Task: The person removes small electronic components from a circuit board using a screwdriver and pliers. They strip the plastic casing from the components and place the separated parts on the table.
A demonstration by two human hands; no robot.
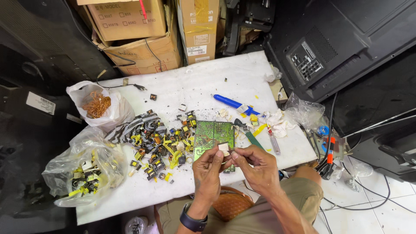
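Low centre of frame: your left hand (207, 167) and right hand (255, 164) both pinched a small pale component (224, 148), just above the green circuit board (213, 135) on the tabletop (190, 84). Looked light, stiff, prob. brittle; grip by edges, fingertips only.

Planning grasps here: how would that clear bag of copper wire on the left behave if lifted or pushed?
The bag of copper wire looks like thin, crumpled film, so probably floppy, sagging around its load. The tangled wire would likely shift as a clump, and feel heavy for its size. Its mouth gapes open, so tipping might spill wire onto the white table.
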